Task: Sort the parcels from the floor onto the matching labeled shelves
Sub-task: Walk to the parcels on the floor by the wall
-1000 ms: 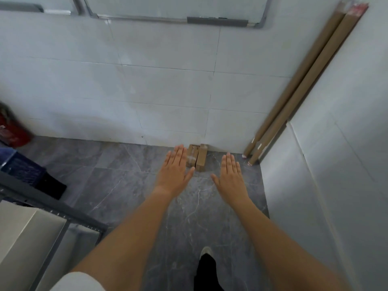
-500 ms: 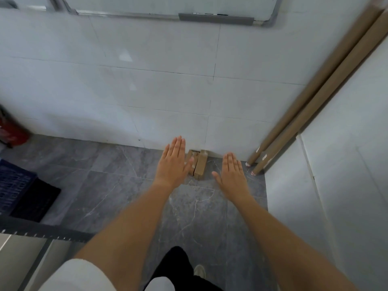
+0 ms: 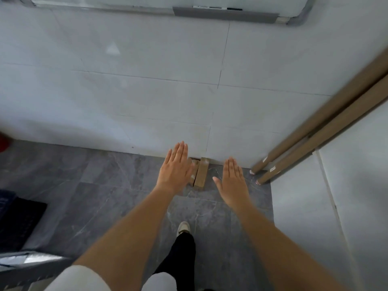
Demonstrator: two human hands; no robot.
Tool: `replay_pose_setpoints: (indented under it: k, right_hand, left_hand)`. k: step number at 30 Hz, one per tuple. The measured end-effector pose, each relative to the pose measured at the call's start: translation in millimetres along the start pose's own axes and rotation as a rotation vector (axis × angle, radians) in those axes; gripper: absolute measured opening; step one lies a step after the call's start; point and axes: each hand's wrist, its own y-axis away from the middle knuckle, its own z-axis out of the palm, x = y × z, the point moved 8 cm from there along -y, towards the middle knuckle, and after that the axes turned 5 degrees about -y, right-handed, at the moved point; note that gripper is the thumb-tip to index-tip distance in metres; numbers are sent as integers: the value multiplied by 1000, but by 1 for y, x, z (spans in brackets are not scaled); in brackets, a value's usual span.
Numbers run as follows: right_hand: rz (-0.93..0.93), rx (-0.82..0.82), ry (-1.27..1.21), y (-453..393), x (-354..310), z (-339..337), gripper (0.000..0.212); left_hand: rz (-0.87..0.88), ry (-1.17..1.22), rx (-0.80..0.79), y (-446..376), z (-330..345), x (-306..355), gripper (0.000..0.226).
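**Q:** How are the hands held?

**A:** Both are stretched forward, palms down, fingers straight and close together, and they hold nothing. The left hand [image 3: 173, 168] hangs over the left side of the parcels; the right hand [image 3: 233, 182] hangs just to their right, over bare floor [image 3: 105, 185]. Whether the left hand touches a parcel cannot be told from this view.

**Q:** Where are the parcels?

**A:** Two small brown cardboard boxes lie side by side on the grey tiled floor, their far ends against the foot of the white tiled wall [image 3: 147, 91]. The right parcel [image 3: 202, 173] is in plain view between the hands. The left parcel [image 3: 194, 167] is partly hidden behind the left hand.

**Q:** What surrounds them?

**A:** To the right, two long cardboard tubes [image 3: 294, 141] lean into the corner, with their lower ends on the floor near the right hand. High on the far wall hangs a whiteboard with a grey tray [image 3: 225, 14]. Near the camera, a light shoe [image 3: 184, 226] and a black trouser leg stand below the hands. A dark mat [image 3: 21, 221] lies at the left edge.
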Motion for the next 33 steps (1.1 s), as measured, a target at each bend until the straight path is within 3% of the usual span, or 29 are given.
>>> replay_pose_setpoints:
  k: [2,7,11,15,21,25,33]
  right_hand:
    - [33,-24,-34,-24,3,4,79]
    - [77,-31,-208,-79,17,17,69]
    - [134,17,-502,-118,38,35,56]
    - [290,96,-785,-160,74,77,51]
    - [456,71,-932,-229,126,178,50]
    - [434,-28,-929,-279,145,268,51]
    - [488,-77,-1004,-375,183,443,54]
  left_hand:
    - [11,17,-29,-24,6,-9,82]
    - [-20,237,-158,-86,34,-17,63]
    - [-121,558,-222,-131,71,-14,55]
    - [-240,720,-227,-173,130,-20,50]
    - [-364,845,-257,-235,249,-32,50]
    - [-452,901,-244,-274,344,-52,53]
    - [-748,1060,-277,-324,551,-68,48]
